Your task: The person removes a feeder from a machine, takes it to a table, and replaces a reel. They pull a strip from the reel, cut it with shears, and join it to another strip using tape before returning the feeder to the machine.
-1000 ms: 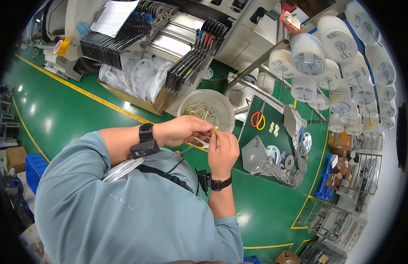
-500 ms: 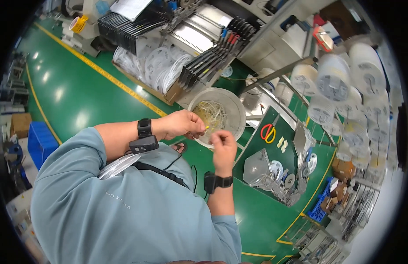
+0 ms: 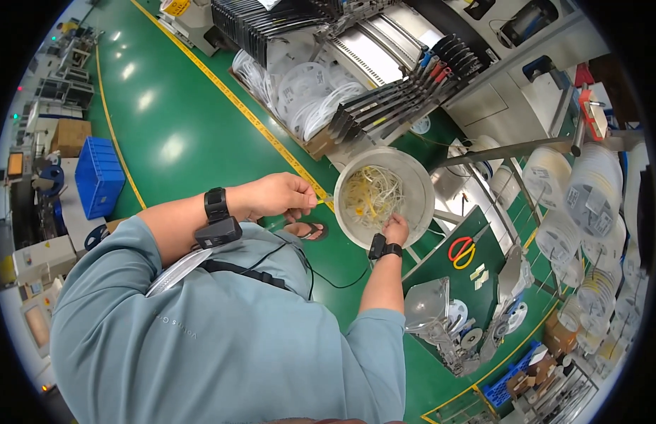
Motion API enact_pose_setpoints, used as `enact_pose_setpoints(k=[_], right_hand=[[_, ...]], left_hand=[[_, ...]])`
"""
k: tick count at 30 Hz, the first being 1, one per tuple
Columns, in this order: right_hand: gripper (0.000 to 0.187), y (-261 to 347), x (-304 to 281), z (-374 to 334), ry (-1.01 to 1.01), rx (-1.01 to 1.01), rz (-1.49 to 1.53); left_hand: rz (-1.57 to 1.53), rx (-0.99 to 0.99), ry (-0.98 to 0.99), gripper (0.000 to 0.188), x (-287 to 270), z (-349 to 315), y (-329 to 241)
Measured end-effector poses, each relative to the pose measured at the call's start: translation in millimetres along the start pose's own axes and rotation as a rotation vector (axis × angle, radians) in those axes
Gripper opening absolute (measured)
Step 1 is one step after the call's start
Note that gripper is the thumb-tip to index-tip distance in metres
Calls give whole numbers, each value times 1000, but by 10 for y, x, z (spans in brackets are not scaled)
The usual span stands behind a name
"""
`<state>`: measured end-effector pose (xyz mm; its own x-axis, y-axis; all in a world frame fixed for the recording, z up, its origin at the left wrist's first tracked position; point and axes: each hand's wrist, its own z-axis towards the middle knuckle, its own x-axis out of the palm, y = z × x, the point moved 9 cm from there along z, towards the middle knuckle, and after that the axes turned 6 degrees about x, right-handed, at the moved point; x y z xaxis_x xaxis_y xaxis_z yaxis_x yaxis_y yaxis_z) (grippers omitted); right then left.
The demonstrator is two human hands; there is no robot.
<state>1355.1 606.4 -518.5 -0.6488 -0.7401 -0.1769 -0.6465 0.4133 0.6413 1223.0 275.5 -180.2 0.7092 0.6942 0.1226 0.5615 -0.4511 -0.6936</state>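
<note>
My left hand [image 3: 287, 196] is closed in a pinch, left of the bin. From its fingertips sticks a thin strip with a small yellow piece of tape [image 3: 322, 203] on it. My right hand [image 3: 396, 230] is at the near rim of a round whitish bin [image 3: 421, 201], its fingers curled together. Whatever those fingers hold, if anything, is hidden. Inside the bin lies a tangle of clear and yellow tape strips [image 3: 374, 191]. A white reel [image 3: 178, 272] sits between my left arm and my body.
Right of the bin, a green-topped cart [image 3: 444, 265] carries red-and-yellow scissors [image 3: 461, 252], small pale yellow pieces [image 3: 479, 276] and a metal feeder with reels [image 3: 455, 336]. Clear reels [image 3: 593, 194] hang on a rack. A carton of white reels [image 3: 303, 88] stands beyond, near a blue crate [image 3: 100, 177].
My hands have drawn apart: the left moved away from the bin with the yellow-tipped strip, the right went to the bin's near rim. The whole view has shifted.
</note>
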Motion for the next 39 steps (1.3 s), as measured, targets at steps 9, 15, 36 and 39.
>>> enact_pose_setpoints(k=[9, 15, 36, 39], right_hand=[[25, 177, 93, -939, 186, -85, 101], [26, 1339, 1048, -2992, 662, 9, 600], [25, 2054, 1777, -4484, -81, -647, 708], [26, 2129, 1917, -4542, -74, -667, 685]], left_hand=[[108, 74, 141, 22, 243, 364, -147], [270, 166, 270, 24, 392, 432, -471], [121, 78, 1284, 26, -38, -213, -1013], [32, -55, 1257, 25, -222, -294, -1060]])
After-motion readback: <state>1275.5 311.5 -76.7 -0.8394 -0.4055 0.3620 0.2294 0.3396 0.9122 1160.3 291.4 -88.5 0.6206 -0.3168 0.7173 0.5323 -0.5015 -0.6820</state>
